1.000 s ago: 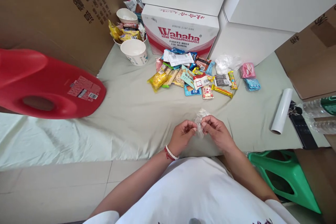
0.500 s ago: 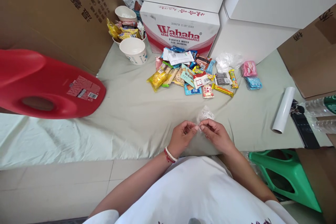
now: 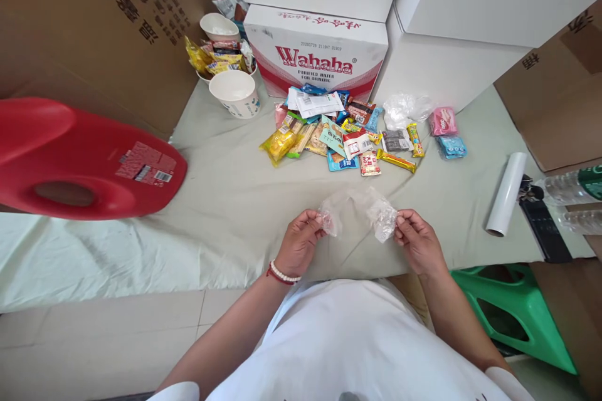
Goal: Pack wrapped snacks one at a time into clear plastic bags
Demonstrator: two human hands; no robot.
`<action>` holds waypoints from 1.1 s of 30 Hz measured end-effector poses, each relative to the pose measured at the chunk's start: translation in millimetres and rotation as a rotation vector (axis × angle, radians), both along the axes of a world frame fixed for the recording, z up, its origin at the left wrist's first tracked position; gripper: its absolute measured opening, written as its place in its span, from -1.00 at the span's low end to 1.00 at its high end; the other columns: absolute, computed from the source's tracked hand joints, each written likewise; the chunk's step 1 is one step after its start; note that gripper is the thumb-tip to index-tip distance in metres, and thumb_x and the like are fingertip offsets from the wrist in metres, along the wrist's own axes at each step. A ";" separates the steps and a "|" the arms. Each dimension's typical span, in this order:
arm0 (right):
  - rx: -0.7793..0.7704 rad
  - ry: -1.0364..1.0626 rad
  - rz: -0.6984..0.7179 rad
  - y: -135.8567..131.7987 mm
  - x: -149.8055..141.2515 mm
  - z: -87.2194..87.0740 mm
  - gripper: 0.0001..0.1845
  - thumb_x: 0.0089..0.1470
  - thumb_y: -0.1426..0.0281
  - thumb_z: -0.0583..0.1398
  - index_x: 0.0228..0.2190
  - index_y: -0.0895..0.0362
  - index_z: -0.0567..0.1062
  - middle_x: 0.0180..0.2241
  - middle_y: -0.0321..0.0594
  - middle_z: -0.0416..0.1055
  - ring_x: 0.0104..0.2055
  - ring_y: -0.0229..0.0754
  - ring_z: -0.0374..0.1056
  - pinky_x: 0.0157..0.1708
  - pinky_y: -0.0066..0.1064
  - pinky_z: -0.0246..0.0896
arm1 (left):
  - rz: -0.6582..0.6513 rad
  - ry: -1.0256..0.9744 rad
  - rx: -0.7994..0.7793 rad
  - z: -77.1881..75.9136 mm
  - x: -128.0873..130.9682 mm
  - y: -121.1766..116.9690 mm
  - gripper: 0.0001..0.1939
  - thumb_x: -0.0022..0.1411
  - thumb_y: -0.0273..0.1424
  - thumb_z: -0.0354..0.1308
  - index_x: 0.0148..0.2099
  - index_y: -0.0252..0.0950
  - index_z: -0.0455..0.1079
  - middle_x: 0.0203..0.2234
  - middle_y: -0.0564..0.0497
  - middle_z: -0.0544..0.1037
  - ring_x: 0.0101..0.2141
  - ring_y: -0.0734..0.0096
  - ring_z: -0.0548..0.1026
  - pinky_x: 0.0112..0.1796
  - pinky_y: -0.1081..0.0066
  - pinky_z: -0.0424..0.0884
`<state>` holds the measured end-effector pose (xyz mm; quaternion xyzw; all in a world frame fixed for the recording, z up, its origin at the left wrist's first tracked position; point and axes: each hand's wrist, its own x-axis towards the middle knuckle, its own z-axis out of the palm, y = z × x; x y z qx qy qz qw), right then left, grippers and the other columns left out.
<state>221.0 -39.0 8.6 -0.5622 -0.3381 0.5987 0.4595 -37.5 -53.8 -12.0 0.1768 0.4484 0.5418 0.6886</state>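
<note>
A thin clear plastic bag (image 3: 360, 203), crumpled and see-through, is stretched between my two hands above the cloth-covered table. My left hand (image 3: 301, 239) pinches its left end, where a bit of red shows through the film. At the other end my right hand (image 3: 417, 239) grips a bunched, shinier part between thumb and fingers. Beyond the bag lies a pile of wrapped snacks, with a yellow packet (image 3: 281, 143), a small red-and-white packet (image 3: 370, 163) and a yellow stick wrapper (image 3: 396, 160) along its near side.
A big red jug (image 3: 98, 163) lies at the left. Paper cups (image 3: 235, 94) and a Wahaba-style water carton (image 3: 320, 53) stand behind. Another crumpled clear bag (image 3: 407, 109) and pink packs (image 3: 443, 121) sit back right. A white roll (image 3: 506, 194), black phone-like object (image 3: 545, 230) and green stool (image 3: 517, 313) are right.
My hands were close together at one edge of the bunched bag. They have moved apart, left and right, and the bag is now spread between them.
</note>
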 end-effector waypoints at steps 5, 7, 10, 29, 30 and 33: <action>-0.116 0.073 -0.030 -0.6 22.0 0.9 -0.62 -0.15 0.14 0.51 -0.39 0.07 0.56 -0.51 -0.38 0.20 -0.54 -0.37 0.01 -0.65 -0.55 -0.13 | 0.021 0.015 0.004 3.3 -22.2 4.3 -0.62 -0.04 -0.17 0.50 -0.36 -0.26 0.42 -0.46 0.09 0.48 -0.45 0.51 0.41 -0.37 0.45 0.37; -0.128 0.012 0.005 1.3 35.0 2.9 -0.62 -0.14 0.11 0.50 -0.39 0.08 0.56 -0.56 -0.40 0.17 -0.58 -0.39 -0.05 -0.66 -0.53 -0.17 | -0.030 0.207 0.078 6.8 -37.7 8.5 -0.67 0.05 -0.16 0.46 -0.35 -0.26 0.45 -0.47 0.08 0.49 -0.47 0.51 0.38 -0.40 0.46 0.34; -0.057 -0.148 0.102 5.3 55.4 7.3 -0.62 -0.07 0.07 0.46 -0.38 0.08 0.58 -0.58 -0.38 0.22 -0.58 -0.36 0.01 -0.62 -0.48 -0.10 | -0.183 0.614 0.291 16.3 -65.1 21.0 -0.76 0.17 -0.19 0.37 -0.33 -0.26 0.52 -0.39 0.00 0.53 -0.39 0.43 0.44 -0.34 0.42 0.36; 0.185 -0.466 0.454 -17.3 34.3 15.9 -0.73 0.19 0.13 0.29 -0.37 0.08 0.54 -0.48 -0.31 0.35 -0.43 -0.25 0.20 -0.40 -0.41 0.11 | -0.312 0.472 -0.157 16.1 37.8 10.2 -0.40 0.14 0.22 0.14 -0.52 -0.24 0.28 -0.75 0.18 0.19 -0.68 0.57 0.09 -0.58 0.45 0.01; 0.208 -0.493 0.483 -19.3 32.1 18.8 -0.74 0.21 0.15 0.28 -0.36 0.08 0.54 -0.47 -0.30 0.37 -0.42 -0.25 0.22 -0.39 -0.41 0.13 | -0.315 0.498 -0.158 14.8 41.0 14.2 -0.40 0.12 0.20 0.16 -0.54 -0.24 0.27 -0.75 0.18 0.18 -0.68 0.57 0.09 -0.58 0.45 0.01; 0.269 -0.565 0.550 -24.8 25.5 25.9 -0.77 0.26 0.19 0.24 -0.35 0.07 0.54 -0.46 -0.29 0.39 -0.41 -0.24 0.25 -0.38 -0.41 0.15 | -0.309 0.543 -0.120 10.4 42.3 20.7 -0.49 0.08 0.05 0.25 -0.56 -0.23 0.22 -0.74 0.17 0.22 -0.65 0.56 0.13 -0.56 0.45 0.04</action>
